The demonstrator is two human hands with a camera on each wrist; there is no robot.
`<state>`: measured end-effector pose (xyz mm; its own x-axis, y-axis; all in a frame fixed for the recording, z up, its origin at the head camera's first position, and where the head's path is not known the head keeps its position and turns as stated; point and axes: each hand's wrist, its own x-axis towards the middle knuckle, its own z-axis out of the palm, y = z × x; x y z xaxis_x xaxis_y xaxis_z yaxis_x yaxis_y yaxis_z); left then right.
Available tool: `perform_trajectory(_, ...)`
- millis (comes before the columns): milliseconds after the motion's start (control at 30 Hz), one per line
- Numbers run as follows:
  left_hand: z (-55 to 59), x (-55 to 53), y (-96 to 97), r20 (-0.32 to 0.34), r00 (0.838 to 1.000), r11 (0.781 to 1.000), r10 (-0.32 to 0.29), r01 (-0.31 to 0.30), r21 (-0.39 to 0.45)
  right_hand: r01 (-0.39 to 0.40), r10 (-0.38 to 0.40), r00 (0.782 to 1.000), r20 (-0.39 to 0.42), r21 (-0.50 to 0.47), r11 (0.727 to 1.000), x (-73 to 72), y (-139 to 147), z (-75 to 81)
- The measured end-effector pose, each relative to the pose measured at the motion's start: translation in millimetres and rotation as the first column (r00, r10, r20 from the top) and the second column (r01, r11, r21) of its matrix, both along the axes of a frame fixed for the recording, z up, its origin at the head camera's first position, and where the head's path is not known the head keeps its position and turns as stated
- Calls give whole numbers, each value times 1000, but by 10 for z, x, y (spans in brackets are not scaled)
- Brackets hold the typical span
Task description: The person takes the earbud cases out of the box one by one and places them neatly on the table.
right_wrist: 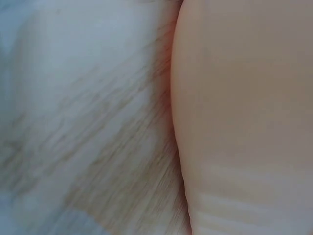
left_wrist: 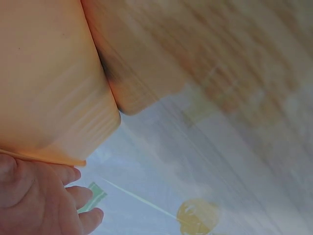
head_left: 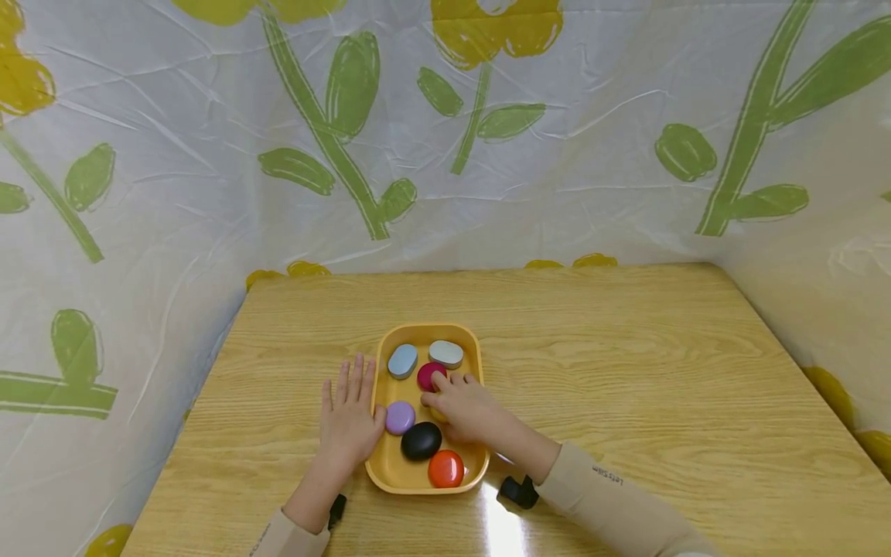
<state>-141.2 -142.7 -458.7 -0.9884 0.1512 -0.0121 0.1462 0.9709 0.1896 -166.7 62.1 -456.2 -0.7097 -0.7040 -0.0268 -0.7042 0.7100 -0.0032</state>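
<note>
A yellow-orange tray (head_left: 373,464) holds several smooth, pebble-like pieces. My left hand (head_left: 351,422) lies at the tray's left side, fingers straight and spread, thumb at the rim. In the left wrist view, this hand's fingertips (left_wrist: 93,220) show beneath the tray's rim. My right hand (head_left: 466,406) reaches over the right rim, fingers bent. Its index finger overlaps a magenta piece (head_left: 426,376); its thumb covers part of a yellow piece (head_left: 437,415). I cannot tell which one it grips. Nearby lie a purple piece (head_left: 400,418) and a black piece (head_left: 421,441).
A light blue piece (head_left: 402,361) and a pale grey piece (head_left: 446,354) lie at the tray's far end, a red piece (head_left: 445,469) at its near end. The tray stands on a wooden table (head_left: 626,363), with a flower-patterned sheet (head_left: 557,193) hanging behind.
</note>
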Motion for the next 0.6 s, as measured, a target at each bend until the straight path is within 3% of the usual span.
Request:
perform_trajectory(200, -5, 0, 0, 4, 1000, 1000, 2, -2, -3, -9, 4, 999, -37, -123, 992, -23, 27, -17)
perform_trajectory(367, -3, 4, 5, 0, 1000, 1000, 4, -4, 2, -19, -10, 995, -100, -283, 959, -63, 88, 91)
perform_trajectory(600, -5, 1, 7, -4, 1000, 1000, 4, -4, 9, 63, -140, 978, -153, -427, 902, -191, 263, 360)
